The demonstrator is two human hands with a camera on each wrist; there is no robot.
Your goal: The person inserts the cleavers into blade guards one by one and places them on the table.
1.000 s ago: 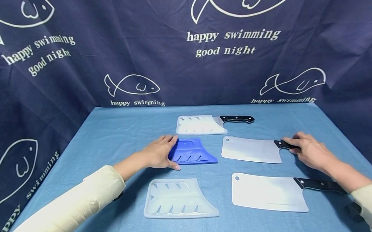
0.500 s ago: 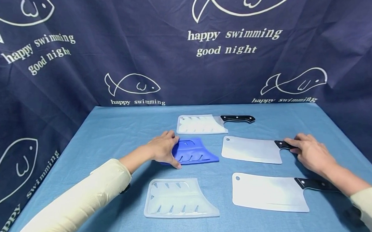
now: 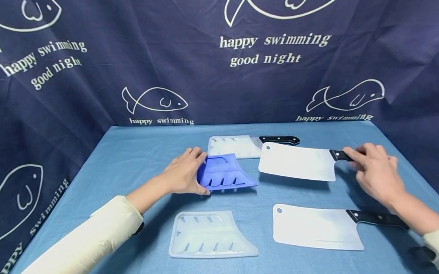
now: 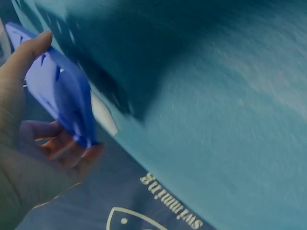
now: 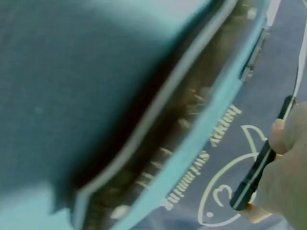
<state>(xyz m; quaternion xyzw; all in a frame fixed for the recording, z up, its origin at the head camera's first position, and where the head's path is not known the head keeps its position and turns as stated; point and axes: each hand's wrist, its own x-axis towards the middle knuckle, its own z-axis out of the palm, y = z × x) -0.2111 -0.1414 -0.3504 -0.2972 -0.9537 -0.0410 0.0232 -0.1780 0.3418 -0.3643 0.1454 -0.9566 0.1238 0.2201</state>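
Note:
My left hand (image 3: 184,172) grips the left end of a blue blade cover (image 3: 225,171), thumb on the near edge and fingers on the far edge. The left wrist view shows the blue cover (image 4: 60,88) raised off the cloth, with its shadow beside it. With my right hand (image 3: 376,170) I hold a cleaver (image 3: 296,162) by its black handle (image 5: 261,165). Its bare blade hangs above the cloth, pointing left toward the cover. A gap of cloth shows between the blade's tip and the cover.
Behind lies another cleaver with a black handle (image 3: 277,139), its blade inside a white cover (image 3: 233,146). In front are a pale translucent cover (image 3: 212,235) and a bare cleaver (image 3: 318,227) on the blue cloth (image 3: 139,150). A dark printed curtain (image 3: 207,72) closes off the back.
Both the blue cover and the cleaver have been lifted off the cloth. The cleaver has risen so that its blade now overlaps the rear cleaver in the head view.

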